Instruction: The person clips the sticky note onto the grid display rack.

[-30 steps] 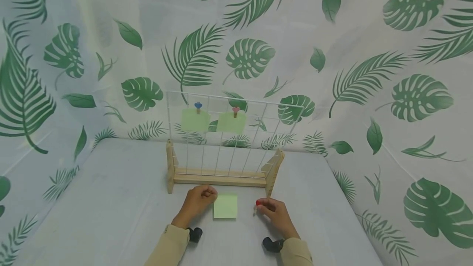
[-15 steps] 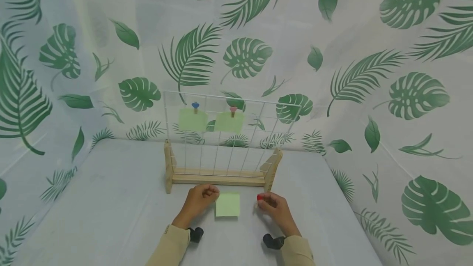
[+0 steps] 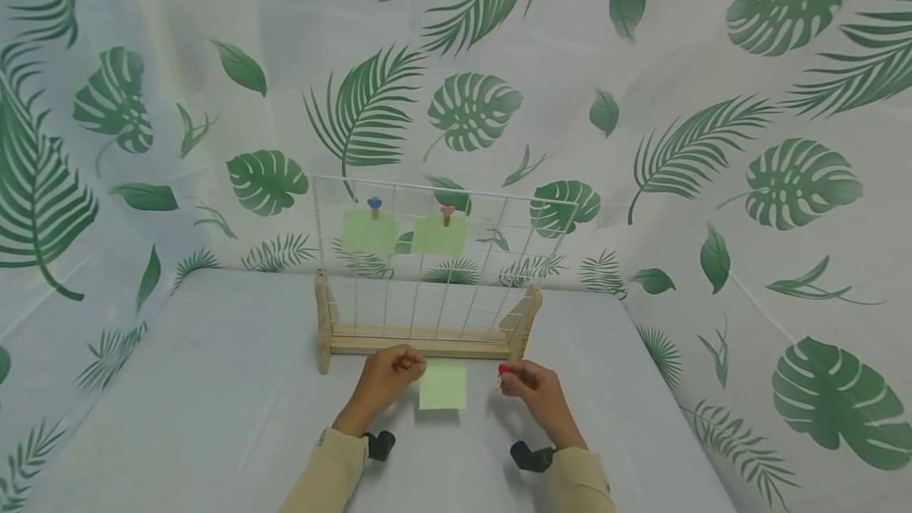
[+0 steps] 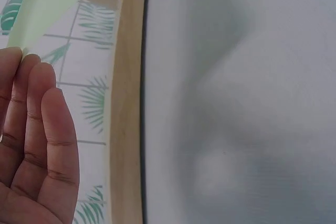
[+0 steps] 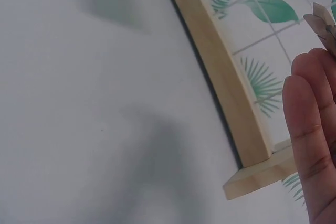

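Observation:
My left hand point(image 3: 387, 380) pinches a pale green paper note point(image 3: 443, 386) by its upper left corner; in the left wrist view the note point(image 4: 50, 6) sticks out from between thumb and fingertips, above the table. To the right, my right hand point(image 3: 539, 394) pinches a small clothespin with a red top point(image 3: 503, 370). Its wooden tips point(image 5: 321, 24) show past the fingers in the right wrist view, and the rest is out of frame there. Beyond both hands stands a white wire grid point(image 3: 442, 299) in a wooden stand point(image 3: 420, 348).
Two green notes hang on the grid: the left note point(image 3: 369, 234) under a blue-topped clothespin point(image 3: 374, 208), the right note point(image 3: 439, 238) under a pink heart clothespin point(image 3: 447, 214). The stand's side posts point(image 3: 324, 323) rise from the white table point(image 3: 235, 370). Leaf-printed curtains enclose the table.
The left hand has raised the note slightly and carried it right and toward the grid. The right hand has lifted the red clothespin a little, also toward the grid.

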Demonstrator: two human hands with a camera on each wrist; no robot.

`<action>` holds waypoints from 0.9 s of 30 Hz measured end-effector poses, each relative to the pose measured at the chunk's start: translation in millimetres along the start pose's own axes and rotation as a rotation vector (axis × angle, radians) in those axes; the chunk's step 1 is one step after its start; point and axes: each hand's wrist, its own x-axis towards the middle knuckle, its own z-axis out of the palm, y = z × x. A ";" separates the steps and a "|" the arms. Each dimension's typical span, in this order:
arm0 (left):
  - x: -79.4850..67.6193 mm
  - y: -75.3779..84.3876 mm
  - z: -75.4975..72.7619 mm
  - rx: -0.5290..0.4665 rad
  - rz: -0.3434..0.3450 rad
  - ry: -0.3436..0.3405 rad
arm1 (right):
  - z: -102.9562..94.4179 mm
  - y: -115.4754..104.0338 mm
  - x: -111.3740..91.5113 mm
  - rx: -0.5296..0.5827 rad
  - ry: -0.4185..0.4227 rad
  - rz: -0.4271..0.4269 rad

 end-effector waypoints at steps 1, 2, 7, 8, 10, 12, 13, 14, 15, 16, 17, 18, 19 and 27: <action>0.2 1.6 -0.3 -0.002 -0.002 -0.002 | -0.1 -2.3 -0.3 -0.002 0.002 -0.002; 0.1 3.2 -0.8 -0.006 -0.003 -0.005 | 0.0 -4.7 -0.7 -0.002 0.005 -0.002; 0.4 10.4 -3.0 -0.020 0.013 -0.007 | 1.6 -19.1 -2.5 -0.014 0.037 -0.002; 0.5 11.7 -3.4 -0.021 0.017 -0.006 | 2.1 -21.8 -2.8 -0.020 0.042 -0.004; 1.0 14.1 -4.1 -0.020 0.024 -0.001 | 3.1 -26.9 -2.8 -0.031 0.052 -0.011; 1.6 17.0 -5.0 -0.016 0.019 0.006 | 3.8 -31.3 -2.4 -0.042 0.059 -0.023; 2.1 18.6 -5.0 -0.010 0.020 0.010 | 3.4 -33.0 -2.4 -0.048 0.062 -0.031; 2.6 19.8 -4.8 -0.007 0.020 0.014 | 2.8 -34.3 -2.3 -0.051 0.065 -0.039; 3.1 20.9 -4.5 -0.005 0.022 0.018 | 2.3 -35.5 -2.2 -0.050 0.068 -0.047; 3.5 22.4 -4.4 -0.002 0.025 0.025 | 1.8 -36.7 -2.1 -0.051 0.070 -0.053; 4.0 23.4 -4.2 0.000 0.027 0.031 | 1.4 -37.8 -2.1 -0.053 0.072 -0.059; 4.4 24.1 -3.8 0.002 0.031 0.038 | 1.2 -39.0 -2.1 -0.058 0.075 -0.060; 4.6 25.0 -3.5 0.001 0.034 0.044 | 0.8 -39.7 -2.0 -0.062 0.078 -0.065; 4.5 34.6 -3.9 -0.028 0.049 0.089 | -1.1 -44.9 -3.2 -0.092 0.131 -0.094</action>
